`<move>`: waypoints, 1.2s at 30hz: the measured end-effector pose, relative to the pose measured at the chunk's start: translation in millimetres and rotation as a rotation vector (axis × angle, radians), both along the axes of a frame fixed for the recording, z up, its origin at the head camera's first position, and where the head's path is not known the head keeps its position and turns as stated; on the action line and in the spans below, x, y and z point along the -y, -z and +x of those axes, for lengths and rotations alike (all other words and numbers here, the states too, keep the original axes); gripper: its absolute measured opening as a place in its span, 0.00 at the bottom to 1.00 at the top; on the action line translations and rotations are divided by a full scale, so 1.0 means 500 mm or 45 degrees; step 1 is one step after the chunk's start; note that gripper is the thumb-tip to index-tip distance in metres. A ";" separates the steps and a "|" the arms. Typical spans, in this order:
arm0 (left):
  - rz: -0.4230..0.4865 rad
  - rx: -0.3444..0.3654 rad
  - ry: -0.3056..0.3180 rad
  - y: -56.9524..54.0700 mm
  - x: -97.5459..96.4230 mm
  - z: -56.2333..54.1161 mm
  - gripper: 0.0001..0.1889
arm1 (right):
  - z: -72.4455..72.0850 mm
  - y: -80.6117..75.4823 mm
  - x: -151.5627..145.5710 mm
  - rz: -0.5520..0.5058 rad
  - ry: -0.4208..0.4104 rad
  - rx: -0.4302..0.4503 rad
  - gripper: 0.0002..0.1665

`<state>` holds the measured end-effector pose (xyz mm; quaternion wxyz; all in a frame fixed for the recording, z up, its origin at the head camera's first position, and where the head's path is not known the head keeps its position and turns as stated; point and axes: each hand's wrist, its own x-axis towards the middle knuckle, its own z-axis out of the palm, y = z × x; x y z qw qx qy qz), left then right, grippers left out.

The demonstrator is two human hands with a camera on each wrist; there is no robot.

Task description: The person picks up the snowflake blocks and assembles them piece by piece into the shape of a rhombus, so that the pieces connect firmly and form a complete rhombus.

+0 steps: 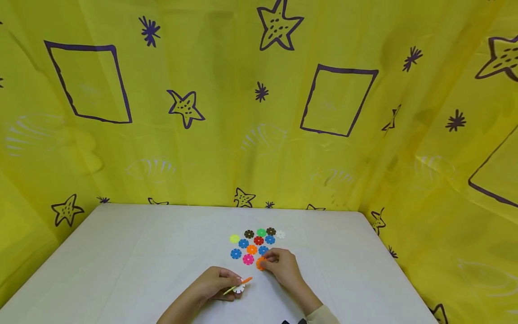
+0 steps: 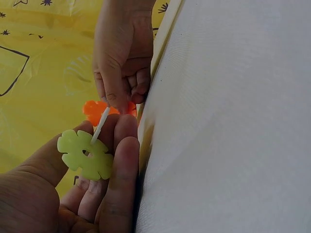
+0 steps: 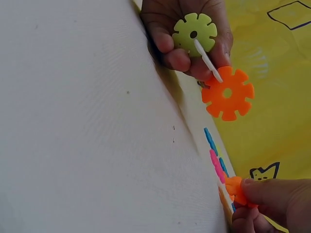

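by the right hand [image 1: 284,267], an orange slotted disc [image 1: 260,262] is pinched at its rim; by the left hand [image 1: 216,283], a joined trio [image 3: 206,59] is pinched: white disc [image 1: 238,289], lime disc [image 3: 205,29], orange disc [image 3: 238,99]. slots are best kept clear of fingertips, joints steadied. and out on the table [image 1: 141,252], twelve loose discs [image 1: 252,247] are counted: four blue [image 1: 236,256], two dark brown [image 1: 249,236], one each yellow [image 1: 234,241], green [image 1: 261,230], white [image 1: 281,236], red [image 1: 258,243], orange, pink [image 1: 248,262].

a white table [image 1: 145,252] under a close cluster of notched discs [image 1: 256,241] (blue the commonest)
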<state>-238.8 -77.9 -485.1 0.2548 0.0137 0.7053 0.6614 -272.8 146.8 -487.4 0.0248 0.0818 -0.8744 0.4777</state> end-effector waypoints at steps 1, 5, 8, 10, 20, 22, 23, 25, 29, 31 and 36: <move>0.000 -0.005 0.004 0.000 0.000 0.000 0.13 | 0.002 0.000 0.000 -0.024 -0.010 0.021 0.09; -0.002 -0.022 0.014 -0.001 0.000 0.000 0.14 | 0.011 -0.001 0.001 -0.151 -0.058 0.124 0.10; -0.008 -0.020 0.013 -0.001 0.000 0.000 0.14 | 0.017 0.000 0.001 -0.244 -0.086 0.198 0.12; -0.013 -0.016 0.010 0.000 0.001 0.000 0.14 | 0.021 0.000 0.000 -0.296 -0.097 0.237 0.13; 0.011 -0.003 0.004 -0.002 0.000 0.000 0.13 | 0.028 0.005 -0.005 -0.485 -0.152 0.366 0.15; 0.004 0.001 0.006 -0.003 0.000 0.000 0.13 | 0.028 0.006 -0.006 -0.500 -0.162 0.379 0.16; 0.000 0.002 0.007 -0.004 0.000 0.000 0.13 | 0.029 0.005 -0.006 -0.507 -0.166 0.384 0.16; -0.002 0.000 0.013 -0.005 0.000 0.001 0.12 | 0.031 0.005 -0.006 -0.517 -0.176 0.390 0.17; 0.017 -0.024 0.015 -0.005 0.000 0.003 0.11 | 0.035 0.002 -0.006 -0.542 -0.202 0.407 0.17; 0.026 -0.036 0.016 -0.004 0.000 0.004 0.11 | 0.037 0.001 -0.005 -0.551 -0.215 0.417 0.17; 0.056 -0.066 0.031 -0.003 0.002 0.006 0.12 | 0.039 0.001 -0.004 -0.572 -0.225 0.440 0.17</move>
